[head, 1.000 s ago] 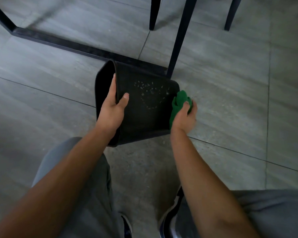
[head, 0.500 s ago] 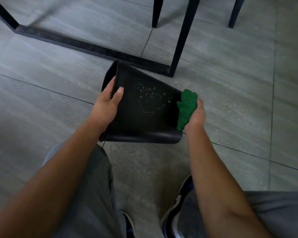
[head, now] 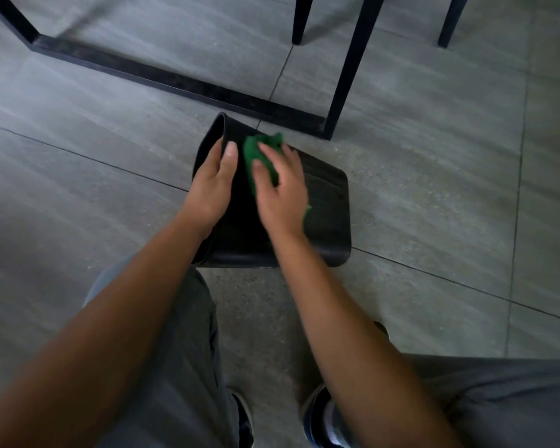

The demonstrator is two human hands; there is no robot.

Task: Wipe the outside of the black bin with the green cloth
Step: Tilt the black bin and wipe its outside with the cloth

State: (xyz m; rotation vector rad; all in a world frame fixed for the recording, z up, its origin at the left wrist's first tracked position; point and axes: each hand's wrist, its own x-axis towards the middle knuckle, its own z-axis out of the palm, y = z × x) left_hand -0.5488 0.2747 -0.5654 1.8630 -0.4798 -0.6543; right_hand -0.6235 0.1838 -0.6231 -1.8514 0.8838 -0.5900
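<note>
The black bin (head: 327,205) lies tipped on its side above the grey floor, its open mouth facing left. My left hand (head: 212,185) grips the rim, thumb on the outer wall and fingers inside the mouth. My right hand (head: 282,192) lies flat on the bin's upper side and presses the green cloth (head: 256,153) against it with straight, spread fingers. Most of the cloth is hidden under that hand; a bunch shows past the fingertips near the rim.
A black metal table frame (head: 175,82) runs along the floor just behind the bin, with an upright leg (head: 349,66) at its right end. Two dark chair legs (head: 299,17) stand farther back. My knees and shoes fill the bottom of the view.
My right hand has carried the cloth from the bin's right end across its upper side to the rim, next to my left hand. The pale specks on that side no longer show.
</note>
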